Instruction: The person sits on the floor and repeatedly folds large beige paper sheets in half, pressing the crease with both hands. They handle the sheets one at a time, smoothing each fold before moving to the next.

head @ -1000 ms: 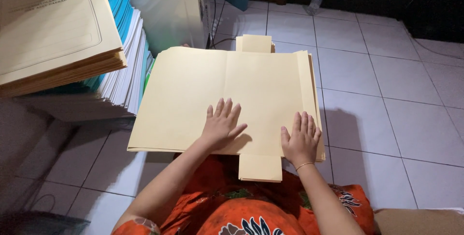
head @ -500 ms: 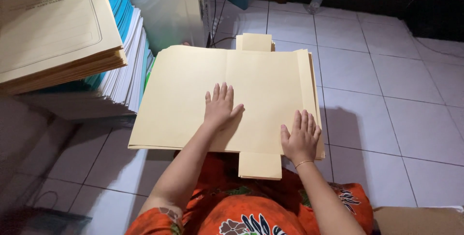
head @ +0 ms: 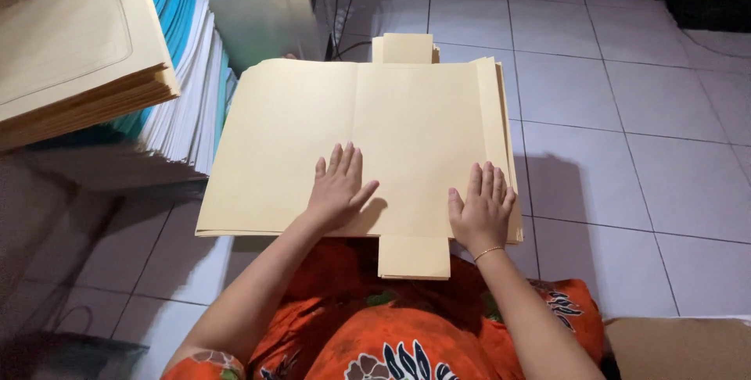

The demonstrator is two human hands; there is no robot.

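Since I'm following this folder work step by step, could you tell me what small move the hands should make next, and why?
Probably slide the left hand leftward along the crease. Both hands lie flat, palms down, on the top cream folder sheet of the stack, the right hand pinning the right edge. The sheet lies fully opened, its left panel unpressed, with tabs jutting out at top and bottom.

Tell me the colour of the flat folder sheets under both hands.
Pale cream-yellow card sheets, head view.

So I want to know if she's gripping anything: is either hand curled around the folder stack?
No, the left hand and right hand lie flat, fingers spread, on the folder stack.
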